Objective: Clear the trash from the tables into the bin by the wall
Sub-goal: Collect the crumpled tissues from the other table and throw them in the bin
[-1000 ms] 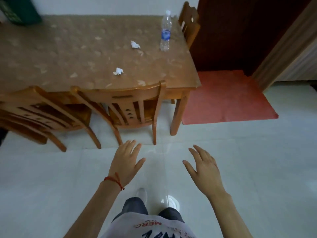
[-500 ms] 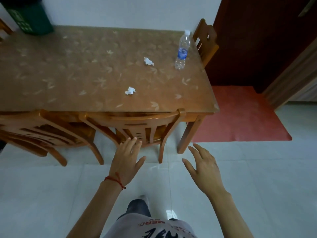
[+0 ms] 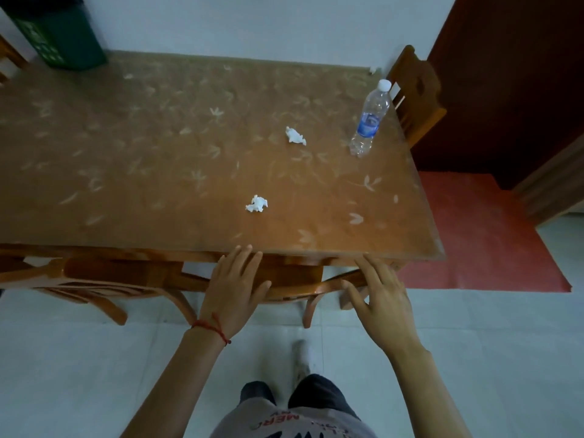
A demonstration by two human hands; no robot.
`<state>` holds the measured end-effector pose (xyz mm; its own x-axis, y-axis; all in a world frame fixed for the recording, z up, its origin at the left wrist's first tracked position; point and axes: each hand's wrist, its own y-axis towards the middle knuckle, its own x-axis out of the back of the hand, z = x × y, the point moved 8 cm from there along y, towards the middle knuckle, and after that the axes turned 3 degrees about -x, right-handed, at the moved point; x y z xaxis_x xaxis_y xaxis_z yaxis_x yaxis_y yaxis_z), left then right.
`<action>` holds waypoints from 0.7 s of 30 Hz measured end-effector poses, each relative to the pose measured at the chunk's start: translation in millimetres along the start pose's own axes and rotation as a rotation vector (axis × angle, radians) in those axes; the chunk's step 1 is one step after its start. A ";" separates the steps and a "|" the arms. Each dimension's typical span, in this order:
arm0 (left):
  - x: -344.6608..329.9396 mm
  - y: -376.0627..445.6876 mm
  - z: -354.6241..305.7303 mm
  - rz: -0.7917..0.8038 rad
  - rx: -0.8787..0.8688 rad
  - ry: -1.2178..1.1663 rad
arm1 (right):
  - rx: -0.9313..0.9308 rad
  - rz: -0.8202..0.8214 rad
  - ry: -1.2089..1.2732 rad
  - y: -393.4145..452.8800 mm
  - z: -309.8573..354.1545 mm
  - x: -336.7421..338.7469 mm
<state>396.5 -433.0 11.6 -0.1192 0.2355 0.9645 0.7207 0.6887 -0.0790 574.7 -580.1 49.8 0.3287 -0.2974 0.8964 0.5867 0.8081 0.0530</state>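
Observation:
A wooden table (image 3: pixel 126 172) with a leaf-patterned cover fills the upper view. Two crumpled white tissues lie on it: the near tissue (image 3: pixel 257 204) close to the front edge, the far tissue (image 3: pixel 295 136) further back. A clear plastic water bottle (image 3: pixel 369 120) with a blue label stands upright near the right edge. A dark green bin (image 3: pixel 60 33) stands at the wall, far left. My left hand (image 3: pixel 235 289) is open, fingertips at the table's front edge below the near tissue. My right hand (image 3: pixel 384 298) is open beside it, holding nothing.
Two wooden chairs, one (image 3: pixel 79 279) at left and one (image 3: pixel 294 287) under my hands, are pushed in at the front edge. A third chair (image 3: pixel 417 90) stands at the right end. A red mat (image 3: pixel 480 241) lies on the pale tiled floor before a dark door (image 3: pixel 518 74).
I have stepped closer to the table, which now looks larger and nearer. Both open hands have risen from over the floor to the table's front edge.

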 end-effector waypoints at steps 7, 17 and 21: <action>5.0 62.4 15.2 -0.010 0.093 -0.046 | 0.079 0.100 -0.058 90.5 -5.6 -16.9; -3.1 127.6 34.7 0.042 0.202 -0.148 | 0.151 0.211 -0.055 173.9 -4.0 -44.6; -12.0 149.7 42.9 0.094 0.262 -0.232 | 0.106 0.221 -0.044 185.6 -3.8 -53.3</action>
<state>476.5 -303.4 -22.7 -0.2340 0.4347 0.8696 0.5402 0.8019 -0.2554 668.9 -416.2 10.2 0.4061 -0.0872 0.9097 0.4226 0.9005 -0.1023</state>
